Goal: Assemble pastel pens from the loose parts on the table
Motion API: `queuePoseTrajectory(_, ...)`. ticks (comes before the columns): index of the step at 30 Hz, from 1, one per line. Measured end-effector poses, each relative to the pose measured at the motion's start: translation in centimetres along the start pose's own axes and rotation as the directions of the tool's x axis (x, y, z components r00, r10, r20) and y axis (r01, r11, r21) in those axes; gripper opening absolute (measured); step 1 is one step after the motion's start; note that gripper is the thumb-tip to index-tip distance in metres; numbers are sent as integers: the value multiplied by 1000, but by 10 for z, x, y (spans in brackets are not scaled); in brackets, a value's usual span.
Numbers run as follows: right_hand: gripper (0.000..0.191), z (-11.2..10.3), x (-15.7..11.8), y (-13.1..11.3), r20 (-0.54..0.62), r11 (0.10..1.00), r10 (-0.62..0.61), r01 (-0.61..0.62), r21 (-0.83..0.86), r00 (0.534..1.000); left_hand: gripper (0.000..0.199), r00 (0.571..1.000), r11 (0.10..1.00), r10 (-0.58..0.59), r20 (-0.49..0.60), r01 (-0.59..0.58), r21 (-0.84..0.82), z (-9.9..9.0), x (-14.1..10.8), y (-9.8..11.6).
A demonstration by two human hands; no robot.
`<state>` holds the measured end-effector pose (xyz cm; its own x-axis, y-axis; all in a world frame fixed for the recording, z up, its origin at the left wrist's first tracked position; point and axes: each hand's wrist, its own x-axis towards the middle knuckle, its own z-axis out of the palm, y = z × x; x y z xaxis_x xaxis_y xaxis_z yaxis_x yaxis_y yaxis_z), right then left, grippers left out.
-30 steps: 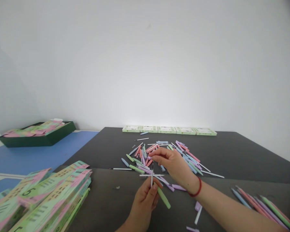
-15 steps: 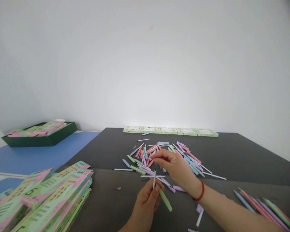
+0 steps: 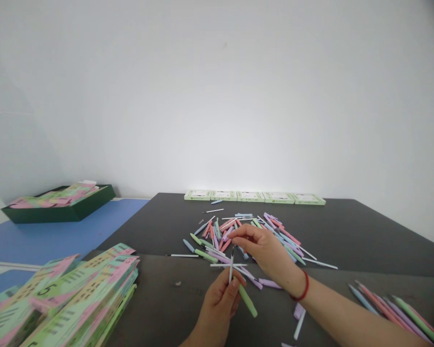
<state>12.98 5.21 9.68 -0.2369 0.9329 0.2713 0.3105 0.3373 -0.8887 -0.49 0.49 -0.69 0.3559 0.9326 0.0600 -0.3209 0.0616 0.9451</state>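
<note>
My left hand is closed near the front of the dark table, gripping a white refill that points up with its dark tip on top. A green pen barrel sticks out of the same hand, down to the right. Just above the refill tip is my right hand, thumb and forefinger curled close together; whether something small is between them is too small to tell. Behind both hands lies a loose pile of pen parts in pink, purple, blue and green, with white refills among them.
Five flat boxes line the table's back edge. Several pens lie front right. Stacked printed packs stand front left. Beyond them, a green tray holds more packs. A purple cap lies below my right forearm.
My right hand has shifted very slightly to the right. My left hand keeps hold of the refill and green barrel in nearly the same place.
</note>
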Motion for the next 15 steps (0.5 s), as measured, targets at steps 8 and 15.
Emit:
queuePoseTrajectory(8,15,2,1,0,14,1000,23,-23,9,1000,35,1000,1000,8,-3,-8,-2,1,0,0)
queuePoseTrajectory(15,14,3,0,0,22,1000,11,-10,-10,1000,34,1000,1000,23,15,-23,-16,-1,2,-3)
